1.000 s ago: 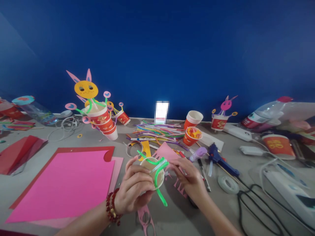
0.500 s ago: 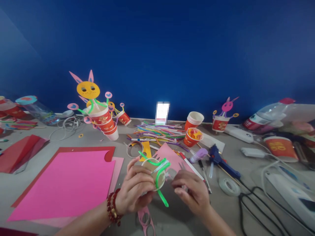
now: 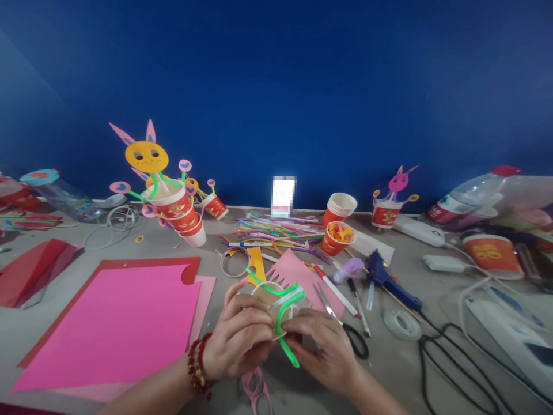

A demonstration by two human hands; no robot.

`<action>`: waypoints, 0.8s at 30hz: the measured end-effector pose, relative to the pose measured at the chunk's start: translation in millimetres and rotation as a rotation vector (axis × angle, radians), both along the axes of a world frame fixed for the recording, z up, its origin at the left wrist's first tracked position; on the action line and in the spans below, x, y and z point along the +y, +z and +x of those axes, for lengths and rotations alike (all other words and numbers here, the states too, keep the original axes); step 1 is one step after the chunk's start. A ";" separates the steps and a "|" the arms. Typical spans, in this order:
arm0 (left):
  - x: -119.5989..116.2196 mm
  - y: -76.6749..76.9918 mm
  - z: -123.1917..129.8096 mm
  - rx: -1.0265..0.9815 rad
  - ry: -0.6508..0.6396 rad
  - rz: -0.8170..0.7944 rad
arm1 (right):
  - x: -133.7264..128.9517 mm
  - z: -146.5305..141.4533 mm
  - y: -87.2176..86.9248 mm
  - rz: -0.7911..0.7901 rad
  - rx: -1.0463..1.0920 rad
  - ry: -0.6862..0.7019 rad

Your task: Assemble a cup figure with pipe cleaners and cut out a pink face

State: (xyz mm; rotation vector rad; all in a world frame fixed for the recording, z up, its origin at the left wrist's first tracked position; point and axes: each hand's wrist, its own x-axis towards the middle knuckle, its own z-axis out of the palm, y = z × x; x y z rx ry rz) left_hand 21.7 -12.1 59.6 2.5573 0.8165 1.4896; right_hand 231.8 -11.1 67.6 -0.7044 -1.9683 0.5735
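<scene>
Beads [image 3: 196, 366] circle the left wrist close to me, beside a pink paper strip [image 3: 256, 392] with round holes; the left hand [image 3: 239, 334] grasps a paper cup [image 3: 264, 297], fingers curled at its rim, its mouth tipped toward the person; the right hand [image 3: 322, 346] bends its fingers against the cup's right side, though from here I cannot tell whether they pinch it or only touch; out of the cup bend bright green strips [image 3: 285, 305], two ends meeting around a pale stick [image 3: 283, 300]; off to the left a bright pink sheet [image 3: 116, 323] overlies a red one [image 3: 149, 263]; just past the right hand lie scissors [image 3: 355, 340], blades apart, near a jagged pink paper [image 3: 294, 268] and a blue glue gun [image 3: 384, 276]; farther back sprawls a heap of coloured sticks [image 3: 276, 233]; left of it a yellow rabbit head [image 3: 147, 157] tops stacked red cups [image 3: 173, 207]; behind everything stands a blue wall [image 3: 276, 86].
</scene>
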 end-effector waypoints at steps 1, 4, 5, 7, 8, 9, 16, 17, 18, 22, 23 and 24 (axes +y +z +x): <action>-0.1 0.0 0.2 -0.002 0.002 -0.003 | -0.1 0.1 -0.2 -0.005 0.002 0.007; -0.4 0.7 0.7 -0.001 0.009 -0.010 | -0.3 0.6 0.3 -0.015 -0.008 0.033; -0.5 1.2 1.0 -0.002 0.008 -0.009 | -0.5 0.8 0.7 -0.016 -0.014 0.039; -0.4 2.3 1.7 -0.004 0.002 -0.007 | -0.8 1.0 1.4 -0.021 -0.024 0.047; -0.4 2.8 2.3 -0.010 -0.001 -0.006 | -1.0 1.1 1.5 -0.022 -0.025 0.051; -0.3 3.3 2.9 -0.020 -0.005 -0.004 | -1.1 1.1 1.2 -0.022 -0.021 0.055; 0.5 4.5 4.5 -0.051 -0.022 0.001 | -0.9 1.0 -2.8 -0.011 0.015 0.073; 0.5 4.1 4.2 -0.048 -0.025 0.000 | -1.0 0.9 -2.8 -0.007 0.015 0.072; 0.5 3.6 3.9 -0.043 -0.027 -0.001 | -1.1 0.9 -2.6 -0.004 0.014 0.070; 0.1 0.5 3.5 -0.028 -0.027 0.006 | -1.7 0.4 -1.3 0.018 0.025 0.064; -0.2 0.0 3.8 -0.027 -0.025 0.006 | -1.7 0.3 -1.1 0.026 0.028 0.061; -0.5 -0.2 4.1 -0.028 -0.025 0.007 | -1.7 0.2 -1.0 0.035 0.030 0.058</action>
